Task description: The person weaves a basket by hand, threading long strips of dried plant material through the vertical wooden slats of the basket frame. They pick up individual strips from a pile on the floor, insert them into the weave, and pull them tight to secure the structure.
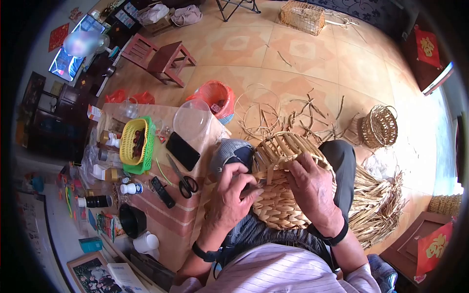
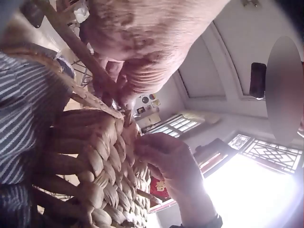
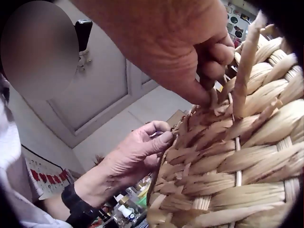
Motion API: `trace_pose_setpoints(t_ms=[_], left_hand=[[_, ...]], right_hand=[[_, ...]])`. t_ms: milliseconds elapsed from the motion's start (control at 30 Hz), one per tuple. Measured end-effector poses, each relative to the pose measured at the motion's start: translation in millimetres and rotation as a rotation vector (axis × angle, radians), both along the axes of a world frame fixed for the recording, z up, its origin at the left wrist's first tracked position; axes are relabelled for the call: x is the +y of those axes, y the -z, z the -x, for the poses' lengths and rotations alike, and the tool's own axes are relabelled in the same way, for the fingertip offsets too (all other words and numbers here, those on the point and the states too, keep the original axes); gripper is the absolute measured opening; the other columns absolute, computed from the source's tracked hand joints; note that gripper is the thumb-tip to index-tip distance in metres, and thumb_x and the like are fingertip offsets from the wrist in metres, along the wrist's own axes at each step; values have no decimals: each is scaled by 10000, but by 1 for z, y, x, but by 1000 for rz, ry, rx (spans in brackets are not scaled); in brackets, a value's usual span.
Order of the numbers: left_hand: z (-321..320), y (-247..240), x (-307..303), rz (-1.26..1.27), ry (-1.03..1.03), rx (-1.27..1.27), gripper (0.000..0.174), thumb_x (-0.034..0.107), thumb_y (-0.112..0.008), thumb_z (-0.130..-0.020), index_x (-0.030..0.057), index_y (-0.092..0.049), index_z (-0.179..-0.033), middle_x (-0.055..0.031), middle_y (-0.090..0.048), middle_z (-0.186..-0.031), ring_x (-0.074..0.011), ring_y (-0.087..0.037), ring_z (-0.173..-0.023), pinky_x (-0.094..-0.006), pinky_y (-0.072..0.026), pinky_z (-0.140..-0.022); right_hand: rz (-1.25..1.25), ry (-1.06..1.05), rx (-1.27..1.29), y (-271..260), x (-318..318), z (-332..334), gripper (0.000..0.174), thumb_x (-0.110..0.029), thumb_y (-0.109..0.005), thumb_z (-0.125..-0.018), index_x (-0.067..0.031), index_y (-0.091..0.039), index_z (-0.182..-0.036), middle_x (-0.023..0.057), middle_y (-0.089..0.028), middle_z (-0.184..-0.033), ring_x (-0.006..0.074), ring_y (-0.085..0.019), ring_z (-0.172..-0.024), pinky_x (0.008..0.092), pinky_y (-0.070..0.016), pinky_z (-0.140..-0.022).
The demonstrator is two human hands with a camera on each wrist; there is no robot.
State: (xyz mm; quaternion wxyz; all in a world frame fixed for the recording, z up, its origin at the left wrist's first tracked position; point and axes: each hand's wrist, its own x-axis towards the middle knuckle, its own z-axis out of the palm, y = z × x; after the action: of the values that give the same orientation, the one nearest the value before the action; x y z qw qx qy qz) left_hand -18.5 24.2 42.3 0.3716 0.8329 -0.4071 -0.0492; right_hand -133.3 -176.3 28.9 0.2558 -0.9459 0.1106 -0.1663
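Note:
A half-woven straw basket (image 1: pixel 278 210) lies on the person's lap, with thick braided rows on the near part and bare ribs farther off. The left hand (image 1: pixel 233 200) pinches a flat straw strand (image 2: pixel 97 102) at the side of the weave. On the top of the basket, the right hand (image 1: pixel 312 190) has its thumb and fingers curled down on a strand at the woven rows. Seen from the right wrist, those fingertips (image 3: pixel 213 97) press in among the braids, beside a rolled strand end (image 3: pixel 244 71) that sticks up.
To the left, a table (image 1: pixel 173 215) carries scissors (image 1: pixel 183 178), a phone (image 1: pixel 183 151), a remote (image 1: pixel 162 192) and a yellow basket (image 1: pixel 128 141). Loose straw (image 1: pixel 376 210) is heaped at the right; a small basket (image 1: pixel 378 126) and twigs (image 1: pixel 310 115) lie ahead.

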Motion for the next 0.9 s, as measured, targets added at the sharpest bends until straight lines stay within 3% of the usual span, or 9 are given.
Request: trace_pose_setpoints(t_ms=[100,233,400,733,833,900], left_hand=[[13,10,5,-83,-134,-26,319,87,-916,-796,42,-709,-1034,-124,-596,-1107,-314,-643,-1093,-431,-542,-923],[18,12,6,-140,-122,-91,340,88,-919,-777,51,-712,-1044,-121,-606,-1077,-333,-634,-1048,-457,-526,-882],[15,-9,-2,-182,-11,-201,282,51,-876,-806,37,-669,-996,-101,-653,-1007,-351,-648,-983,-476,-508,-865],[9,-6,-5,-112,-4,-68,218,-4,-790,-894,25,-611,-1016,-160,-641,-944,-406,-671,-906,-492,-538,-778],[6,-2,-9,-95,-14,-44,225,-18,-789,-888,22,-611,-1019,-157,-637,-946,-400,-670,-906,-485,-536,-782],[2,0,-10,-86,-9,-37,240,-30,-793,-876,17,-619,-1034,-153,-635,-965,-391,-667,-915,-480,-538,-795]], right_hand=[[-2,-79,-33,2,-1,0,408,-67,-737,-803,-42,-687,-1208,124,-612,-1086,330,-693,-1024,441,-593,-824],[66,-186,-17,3,0,3,380,-108,-668,-825,-13,-663,-1192,143,-614,-1083,342,-660,-997,441,-561,-845],[138,-243,-41,2,-5,8,361,-119,-672,-824,0,-676,-1165,139,-645,-1123,320,-659,-997,451,-551,-876],[200,-299,-89,9,-10,12,388,-161,-687,-826,-1,-698,-1179,120,-649,-1096,294,-658,-987,433,-555,-859],[207,-339,-69,15,-11,15,409,-126,-731,-832,-2,-713,-1222,109,-691,-1160,291,-695,-955,437,-571,-800],[215,-344,-90,16,-11,14,371,-160,-699,-826,-4,-692,-1163,111,-634,-1090,290,-667,-954,427,-564,-820]])
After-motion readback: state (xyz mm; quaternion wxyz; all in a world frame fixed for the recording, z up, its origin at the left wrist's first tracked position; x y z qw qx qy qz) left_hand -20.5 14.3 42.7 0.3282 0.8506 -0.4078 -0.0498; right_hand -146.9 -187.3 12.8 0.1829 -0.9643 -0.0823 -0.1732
